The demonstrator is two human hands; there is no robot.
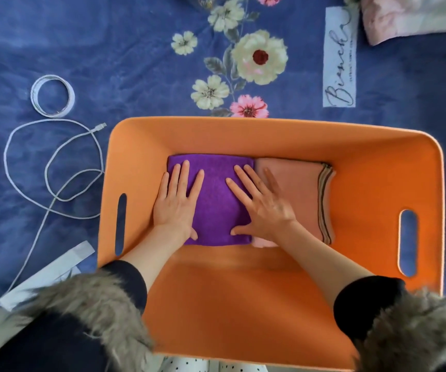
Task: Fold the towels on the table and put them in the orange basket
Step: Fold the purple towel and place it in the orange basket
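Both hands lie flat, fingers straight and a little spread, pressing down inside the orange basket (270, 130). The left hand (175, 202) rests on the left edge of a folded purple towel (216, 200), its palm half off the cloth against the basket's left wall. The right hand (262, 205) lies across the purple towel's right side, its outer fingers reaching over onto a folded pink towel (297, 189) just beside it. Neither hand grips anything; they only press and smooth.

Judging by how things lie, the task looks nearly finished, perhaps complete. Two folded towels sit side by side, touching, on the basket floor toward its far wall, the pink one showing striped layered edges on its right. No unfolded towel shows anywhere on the blue flowered surface (136, 49); only a white cable (53, 167) and a ring of white tape (53, 95) lie to the basket's left. Whether more towels wait out of view cannot be told. Both forearms reach forward and down over the near rim, dark sleeves with fur cuffs pushed back.
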